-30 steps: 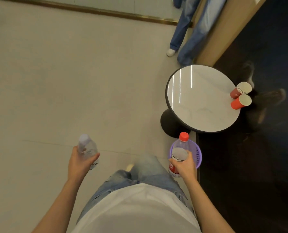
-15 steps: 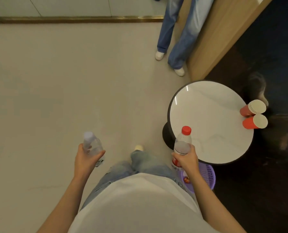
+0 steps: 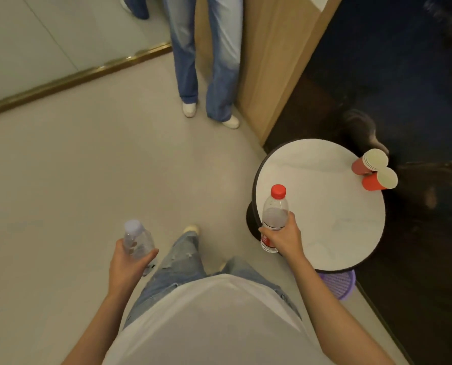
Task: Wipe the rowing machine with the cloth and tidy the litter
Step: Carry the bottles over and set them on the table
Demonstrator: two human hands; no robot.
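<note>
My left hand (image 3: 126, 264) grips a small clear plastic bottle with a pale cap (image 3: 136, 239), held upright over the floor beside my left leg. My right hand (image 3: 285, 239) grips a clear water bottle with a red cap and red label (image 3: 274, 216), upright at the left edge of the round white table (image 3: 325, 219). A purple mesh basket (image 3: 340, 284) stands on the floor, mostly hidden under the table's near edge. No rowing machine or cloth is in view.
Red paper cups (image 3: 369, 162) and a second red paper cup (image 3: 379, 180) lie at the table's far right edge. A person in blue jeans (image 3: 209, 61) stands ahead beside a wooden panel (image 3: 272, 61). A dark glossy wall runs along the right. Beige floor spreads to the left.
The view has turned and I have moved closer to the table. My right hand with the red-capped bottle is now over the table's left edge; the purple basket has slipped under the table's near edge.
</note>
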